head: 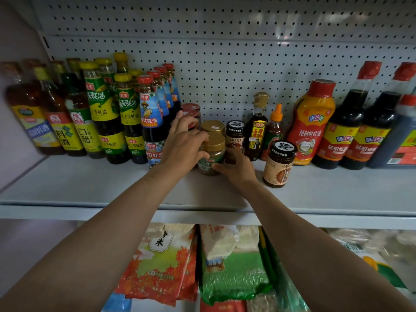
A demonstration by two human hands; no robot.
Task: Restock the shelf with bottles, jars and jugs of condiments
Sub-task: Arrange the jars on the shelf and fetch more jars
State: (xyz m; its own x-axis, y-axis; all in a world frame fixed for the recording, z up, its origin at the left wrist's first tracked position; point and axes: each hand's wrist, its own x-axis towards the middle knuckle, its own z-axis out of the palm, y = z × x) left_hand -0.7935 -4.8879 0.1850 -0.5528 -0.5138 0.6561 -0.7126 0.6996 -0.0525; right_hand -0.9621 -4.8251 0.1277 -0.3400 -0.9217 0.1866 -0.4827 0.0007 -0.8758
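Both hands, left hand (183, 143) and right hand (236, 168), apparently cup the gold-lidded jar (212, 152) between them.

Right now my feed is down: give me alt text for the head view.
Both hands, left hand and right hand, hold a gold-lidded jar standing on a grey shelf. Tall sauce bottles fill the left; a black-lidded jar stands alone to the right, before dark bottles. Bagged grains lie below.

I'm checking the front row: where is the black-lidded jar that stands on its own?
In the head view, the black-lidded jar stands right of centre near the shelf front, just right of the right hand, ahead of the red squeeze bottle.
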